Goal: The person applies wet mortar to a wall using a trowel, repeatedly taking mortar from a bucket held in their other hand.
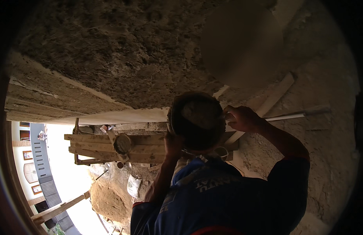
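Observation:
A dark round bucket (198,138) is held up in front of my chest, with grey mortar (200,113) inside. My left hand (173,145) is closed on the near left side of the bucket, though shadow hides some fingers. At the opposite rim, my right hand (242,118) has its fingers curled in a grip against the edge. Whether those fingers also hold a small tool is too dark to tell. Rough, wet-looking plaster covers the wall (130,58) beyond the bucket.
A scaffold of wooden planks (95,147) runs below me, bearing a second round mortar container (122,144). Long boards (277,94) and a pale pole (285,117) are on the right. Far below at left are a sand heap (109,199) and a white sack (133,185).

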Demonstrator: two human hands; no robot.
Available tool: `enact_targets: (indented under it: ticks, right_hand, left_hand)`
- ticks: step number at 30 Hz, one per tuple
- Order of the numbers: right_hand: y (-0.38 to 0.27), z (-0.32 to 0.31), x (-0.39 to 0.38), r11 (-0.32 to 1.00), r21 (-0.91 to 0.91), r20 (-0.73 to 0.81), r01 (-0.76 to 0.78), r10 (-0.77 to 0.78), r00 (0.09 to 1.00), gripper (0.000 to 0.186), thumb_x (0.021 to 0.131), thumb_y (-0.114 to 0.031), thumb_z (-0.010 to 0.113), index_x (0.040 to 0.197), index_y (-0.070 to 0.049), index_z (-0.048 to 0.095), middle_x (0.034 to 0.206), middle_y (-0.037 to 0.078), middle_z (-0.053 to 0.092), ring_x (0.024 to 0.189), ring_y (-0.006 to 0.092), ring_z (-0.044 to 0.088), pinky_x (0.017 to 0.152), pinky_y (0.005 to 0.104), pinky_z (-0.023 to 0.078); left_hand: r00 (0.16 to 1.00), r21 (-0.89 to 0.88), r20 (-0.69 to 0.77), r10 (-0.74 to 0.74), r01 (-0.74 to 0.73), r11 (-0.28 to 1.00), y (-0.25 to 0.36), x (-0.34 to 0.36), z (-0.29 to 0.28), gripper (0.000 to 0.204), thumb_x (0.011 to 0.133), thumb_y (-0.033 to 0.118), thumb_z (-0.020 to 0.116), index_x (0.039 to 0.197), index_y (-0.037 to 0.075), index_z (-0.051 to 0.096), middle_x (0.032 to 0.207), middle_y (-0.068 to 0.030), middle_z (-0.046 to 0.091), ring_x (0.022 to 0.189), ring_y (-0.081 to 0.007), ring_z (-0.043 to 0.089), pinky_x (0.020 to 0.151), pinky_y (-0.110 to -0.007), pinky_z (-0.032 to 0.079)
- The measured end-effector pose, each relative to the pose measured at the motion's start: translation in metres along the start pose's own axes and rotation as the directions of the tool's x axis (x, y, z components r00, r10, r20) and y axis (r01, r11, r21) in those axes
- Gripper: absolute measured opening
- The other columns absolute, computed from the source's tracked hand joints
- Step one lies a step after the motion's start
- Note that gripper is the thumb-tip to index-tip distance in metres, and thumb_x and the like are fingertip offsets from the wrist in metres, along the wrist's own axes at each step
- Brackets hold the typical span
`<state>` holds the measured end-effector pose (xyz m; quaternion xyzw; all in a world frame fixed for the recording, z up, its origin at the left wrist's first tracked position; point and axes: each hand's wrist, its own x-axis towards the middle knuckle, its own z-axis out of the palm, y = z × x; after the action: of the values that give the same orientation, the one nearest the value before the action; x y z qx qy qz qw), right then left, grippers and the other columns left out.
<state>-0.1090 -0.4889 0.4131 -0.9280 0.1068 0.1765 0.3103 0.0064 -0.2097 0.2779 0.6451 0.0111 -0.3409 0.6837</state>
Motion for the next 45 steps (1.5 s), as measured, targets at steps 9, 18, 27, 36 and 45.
enact_targets:
  ticks: [9,18,27,36,45]
  right_hand:
    - [-0.032,-0.109,-0.046,0.987,0.045,0.192,0.156,-0.162,0.968,0.041,0.073,-0.021,0.076,0.108,-0.005,0.063,0.095,0.013,0.066,0.095,0.0242,0.064,0.08,0.0367,0.05]
    - [0.01,-0.223,-0.068,0.987,-0.138,-0.591,-0.084,-0.014,0.807,0.048,0.083,-0.031,0.067,0.118,0.0,0.058,0.103,0.017,0.064,0.096,0.0228,0.063,0.084,0.0361,0.05]
    - [0.091,-0.112,-0.044,0.989,-0.145,-0.388,0.014,-0.07,0.919,0.044,0.076,-0.013,0.068,0.117,-0.004,0.056,0.102,0.018,0.064,0.096,0.0331,0.063,0.084,0.0398,0.051]
    - [0.219,0.008,0.075,0.988,-0.151,-0.332,-0.034,-0.018,0.943,0.044,0.075,-0.018,0.063,0.118,-0.01,0.059,0.097,0.017,0.065,0.094,0.0324,0.063,0.083,0.0449,0.05]
    - [0.187,-0.073,0.047,0.986,-0.136,-0.399,-0.094,0.032,0.916,0.045,0.071,-0.019,0.064,0.116,-0.012,0.063,0.098,0.014,0.067,0.092,0.0309,0.064,0.082,0.0423,0.051]
  left_hand:
    - [0.994,0.031,-0.11,0.009,-0.006,0.999,0.005,-0.007,-0.001,0.035,0.081,0.007,0.061,0.114,0.002,0.054,0.087,-0.0033,0.06,0.072,-0.0103,0.057,0.057,-0.024,0.046]
    - [0.971,0.092,-0.23,-0.071,0.094,0.991,-0.055,-0.003,-0.034,0.031,0.076,0.006,0.063,0.103,-0.001,0.052,0.073,-0.0011,0.054,0.059,-0.0099,0.05,0.046,-0.027,0.041]
    - [0.954,-0.075,-0.242,-0.177,0.164,0.984,-0.052,-0.016,-0.04,0.02,0.081,0.013,0.065,0.098,0.007,0.057,0.071,0.0032,0.053,0.056,-0.0056,0.047,0.044,-0.022,0.036]
    - [0.937,-0.061,-0.334,-0.098,0.082,0.995,-0.039,-0.039,-0.068,0.012,0.082,0.018,0.066,0.085,0.012,0.057,0.062,0.0046,0.051,0.048,-0.0048,0.046,0.04,-0.022,0.033]
    - [0.95,0.171,-0.309,0.048,0.006,0.985,-0.064,-0.058,-0.118,0.009,0.077,0.012,0.064,0.081,0.012,0.056,0.064,0.0015,0.049,0.057,-0.0083,0.049,0.049,-0.025,0.039]
